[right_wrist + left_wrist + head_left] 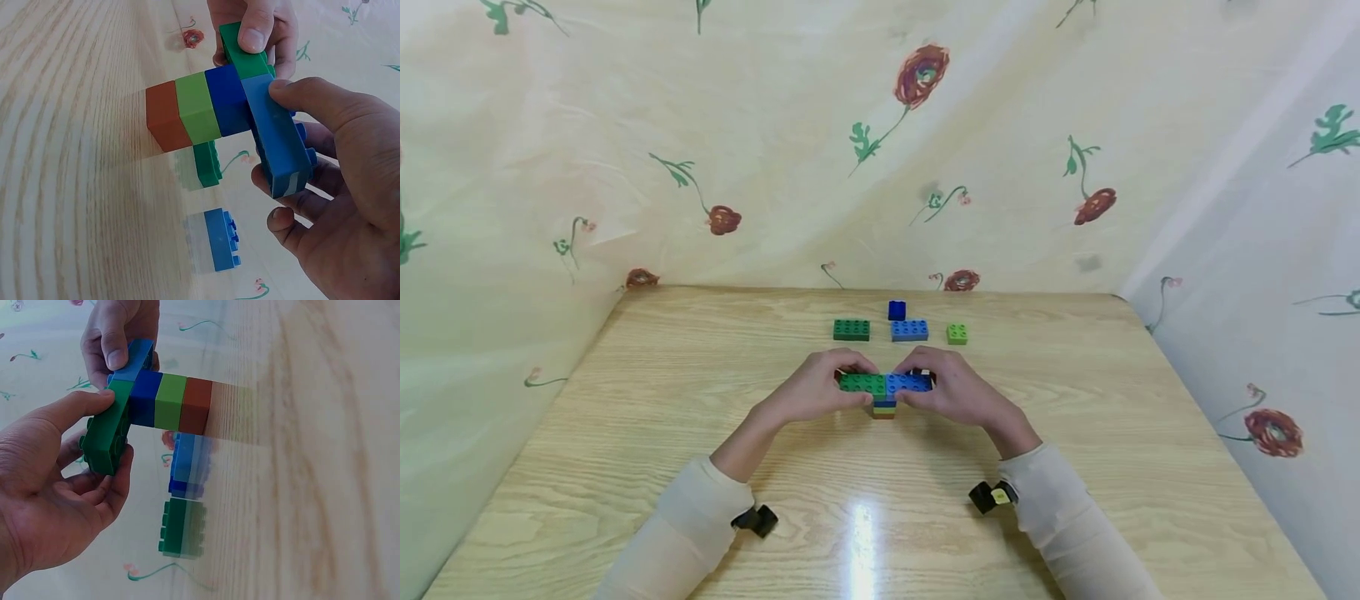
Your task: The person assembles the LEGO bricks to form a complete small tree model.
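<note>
A small tower stands on the table: a brown brick (167, 117) at the bottom, then a lime brick (197, 107), then a dark blue brick (226, 100). Side by side across its top lie a long green brick (107, 434) and a long blue brick (275, 134), their ends meeting over the tower and their outer ends overhanging. My left hand (820, 387) grips the green brick, thumb on the near side and fingers behind. The blue brick is held likewise by my right hand (953, 390). The fingers partly hide the far sides of both.
Behind the tower lie a dark green brick (852, 330), a blue brick (910, 331), a small dark blue brick (897, 311) and a lime brick (957, 334). The wooden table (662, 400) ends at a flower-patterned sheet (775, 167) at the back and sides.
</note>
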{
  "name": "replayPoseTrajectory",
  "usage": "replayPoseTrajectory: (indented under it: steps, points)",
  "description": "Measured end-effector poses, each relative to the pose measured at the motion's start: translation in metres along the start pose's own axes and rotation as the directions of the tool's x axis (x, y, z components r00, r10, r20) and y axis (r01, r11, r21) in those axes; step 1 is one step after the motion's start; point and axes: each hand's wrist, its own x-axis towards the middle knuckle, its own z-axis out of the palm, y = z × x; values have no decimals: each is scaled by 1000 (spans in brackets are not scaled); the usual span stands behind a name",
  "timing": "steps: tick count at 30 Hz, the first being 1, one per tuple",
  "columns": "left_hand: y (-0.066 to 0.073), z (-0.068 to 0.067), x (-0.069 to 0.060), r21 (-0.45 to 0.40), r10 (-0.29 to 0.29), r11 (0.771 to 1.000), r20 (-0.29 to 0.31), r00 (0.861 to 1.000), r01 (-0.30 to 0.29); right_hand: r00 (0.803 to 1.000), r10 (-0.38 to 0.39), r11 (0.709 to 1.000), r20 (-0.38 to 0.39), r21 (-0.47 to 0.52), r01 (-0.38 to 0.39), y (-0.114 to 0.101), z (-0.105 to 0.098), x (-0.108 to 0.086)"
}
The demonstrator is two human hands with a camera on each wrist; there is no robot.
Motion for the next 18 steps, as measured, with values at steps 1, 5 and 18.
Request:
replayPoseTrajectory:
  steps: [1, 5, 18]
  points:
    - [0, -1, 0, 2, 2, 1000, -3, 1000, -2, 1000, -6, 1000, -1, -5, 6, 0, 0, 1]
    - [0, -1, 0, 8, -2, 1000, 4, 1000, 2, 1000, -11, 1000, -4, -23, 11, 1, 2, 2]
    - [5, -27, -11, 115, -59, 992, 61, 996, 52, 1000, 18, 999, 21, -31, -17, -1, -1, 2]
